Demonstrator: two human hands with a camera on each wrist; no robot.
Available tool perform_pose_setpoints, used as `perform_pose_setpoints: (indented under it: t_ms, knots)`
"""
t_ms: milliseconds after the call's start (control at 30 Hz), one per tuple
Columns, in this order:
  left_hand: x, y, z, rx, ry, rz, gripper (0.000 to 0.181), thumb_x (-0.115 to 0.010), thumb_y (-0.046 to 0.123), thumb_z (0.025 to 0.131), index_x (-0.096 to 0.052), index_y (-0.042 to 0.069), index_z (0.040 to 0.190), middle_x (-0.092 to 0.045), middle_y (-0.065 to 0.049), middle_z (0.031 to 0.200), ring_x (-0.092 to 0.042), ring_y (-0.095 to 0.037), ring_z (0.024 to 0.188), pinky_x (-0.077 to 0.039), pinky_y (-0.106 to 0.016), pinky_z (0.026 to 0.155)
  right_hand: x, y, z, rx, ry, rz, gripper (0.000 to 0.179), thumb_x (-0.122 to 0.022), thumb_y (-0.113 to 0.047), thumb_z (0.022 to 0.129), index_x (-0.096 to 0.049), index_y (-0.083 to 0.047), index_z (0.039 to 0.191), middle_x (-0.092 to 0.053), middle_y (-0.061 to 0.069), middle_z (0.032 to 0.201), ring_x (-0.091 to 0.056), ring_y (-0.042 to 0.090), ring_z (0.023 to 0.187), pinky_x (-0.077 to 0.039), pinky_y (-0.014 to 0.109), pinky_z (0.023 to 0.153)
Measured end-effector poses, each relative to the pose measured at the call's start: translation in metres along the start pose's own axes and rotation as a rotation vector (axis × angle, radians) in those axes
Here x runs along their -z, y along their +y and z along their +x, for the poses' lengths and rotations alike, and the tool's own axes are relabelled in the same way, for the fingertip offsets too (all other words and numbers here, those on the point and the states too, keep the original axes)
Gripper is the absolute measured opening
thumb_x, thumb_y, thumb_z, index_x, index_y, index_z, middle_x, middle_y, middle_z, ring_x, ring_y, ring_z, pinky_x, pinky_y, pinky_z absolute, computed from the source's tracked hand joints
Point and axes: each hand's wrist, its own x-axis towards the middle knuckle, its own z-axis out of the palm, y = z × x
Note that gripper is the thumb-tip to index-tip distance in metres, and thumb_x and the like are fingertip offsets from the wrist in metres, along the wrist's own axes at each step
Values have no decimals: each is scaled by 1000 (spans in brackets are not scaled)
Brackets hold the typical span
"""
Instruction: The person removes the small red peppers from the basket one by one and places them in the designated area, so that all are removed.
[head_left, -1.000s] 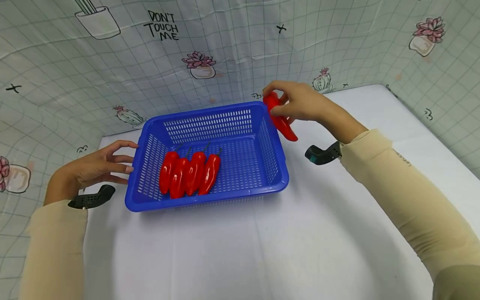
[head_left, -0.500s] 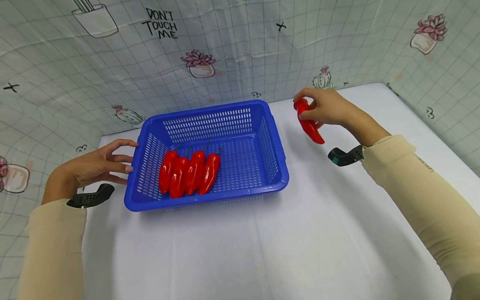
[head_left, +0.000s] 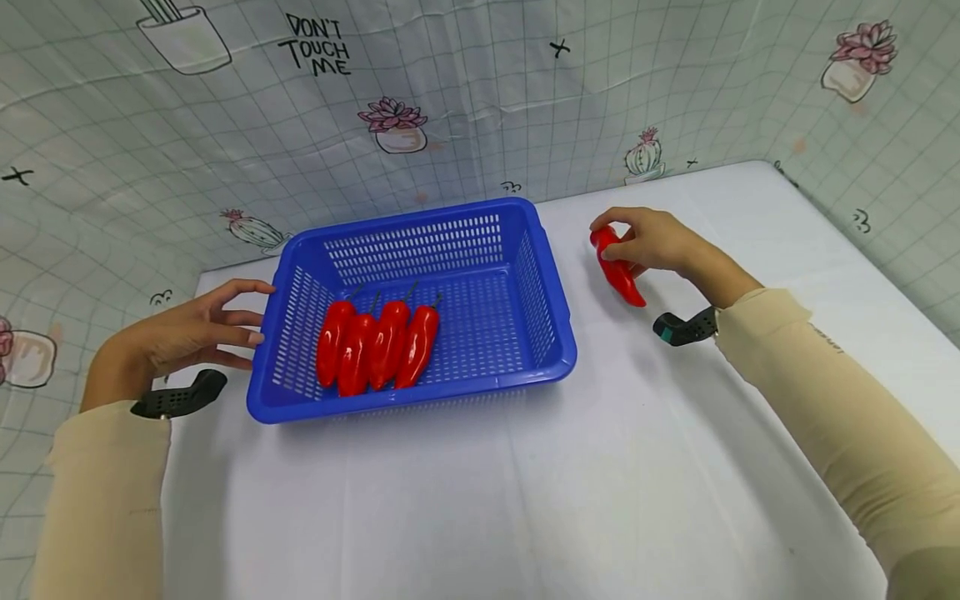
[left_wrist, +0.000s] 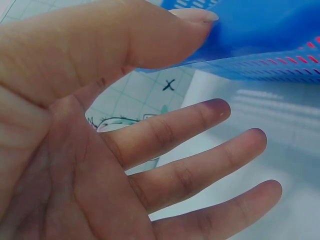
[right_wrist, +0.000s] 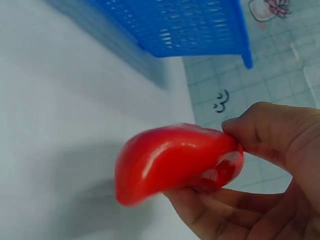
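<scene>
In the head view my right hand (head_left: 651,242) pinches a glossy red chili pepper (head_left: 620,271) between thumb and fingers, to the right of a blue plastic basket (head_left: 551,292). The right wrist view shows this pepper (right_wrist: 170,160) close over the white table, its shadow below and its tip pointing away from the hand. My left hand (head_left: 187,329) is beside the basket's left wall, relaxed fingers spread and fingertips right at the rim. In the left wrist view the thumb (left_wrist: 170,40) overlaps the blue rim, while the other fingers extend below it. Several red chili peppers (head_left: 388,343) with dark stems lie side by side in the basket's left half.
The white-covered table (head_left: 450,500) extends in front and to the right of the basket. A grid-patterned cloth (head_left: 465,100) with plant drawings hangs behind and at the sides. A black wrist device (head_left: 684,327) is strapped at each cuff.
My right hand has carried the red pepper rightward, away from the basket's right rim, then lowered it toward the table. My left hand and the basket have stayed in place.
</scene>
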Motion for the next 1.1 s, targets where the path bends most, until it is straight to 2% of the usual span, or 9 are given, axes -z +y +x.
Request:
perform_pose_setpoints:
  t_ms: [100, 267, 433, 567, 767, 900, 1000, 1100]
  knots:
    - [0, 0, 0, -3, -1, -2, 67, -65, 15, 93, -26, 33, 145, -47, -23, 142, -64, -29, 111, -50, -63, 92, -10, 6, 3, 9, -25, 71, 50, -58, -13, 95, -45, -13, 144, -55, 27, 118, -66, 29, 89, -61, 41, 77]
    - [-1, -1, 1, -5, 5, 0, 68, -66, 15, 93, -26, 32, 146, -44, -27, 144, -63, -31, 112, -50, -64, 91, -24, 15, 5, 18, -55, 175, 57, -59, -11, 95, -40, -12, 149, -52, 26, 123, -60, 32, 101, -60, 40, 80]
    - [-1, -1, 0, -3, 11, -9, 68, -66, 14, 93, -26, 32, 146, -49, -22, 140, -64, -30, 111, -50, -64, 91, -33, 20, 5, 24, -51, 217, 56, -60, -10, 95, -44, -14, 148, -53, 25, 124, -58, 31, 103, -60, 36, 79]
    - [-1, -2, 0, -6, 15, -7, 69, -66, 15, 93, -26, 32, 147, -47, -25, 142, -64, -30, 111, -50, -64, 90, -34, 25, 4, 37, -7, 141, 53, -62, -14, 94, -48, -13, 146, -58, 25, 120, -61, 29, 97, -58, 34, 78]
    - [-2, -2, 0, -8, 19, 0, 69, -67, 15, 93, -26, 32, 146, -42, -29, 145, -63, -30, 112, -50, -63, 91, -22, 29, -2, 16, 106, -51, 50, -63, -19, 94, -50, -7, 141, -64, 28, 115, -66, 33, 89, -58, 40, 76]
    - [-4, 3, 0, -18, -12, 13, 69, -66, 16, 93, -26, 30, 147, -39, -28, 148, -62, -31, 114, -51, -61, 91, -14, 16, -6, 22, 228, -86, 48, -61, -26, 96, -52, -5, 138, -63, 28, 120, -66, 37, 93, -58, 46, 79]
    - [-6, 8, 0, -26, -40, 34, 71, -66, 16, 92, -25, 25, 149, -36, -28, 150, -58, -34, 120, -52, -60, 91, -11, -6, -11, 53, 293, -68, 46, -58, -29, 97, -53, -6, 136, -62, 26, 123, -62, 39, 104, -55, 53, 86]
    - [-8, 11, 1, -18, -39, 52, 74, -68, 17, 91, -25, 23, 151, -33, -27, 152, -52, -40, 125, -51, -59, 92, -11, -34, -16, 95, 315, -55, 44, -57, -29, 97, -55, -7, 135, -62, 24, 124, -60, 39, 112, -53, 55, 91]
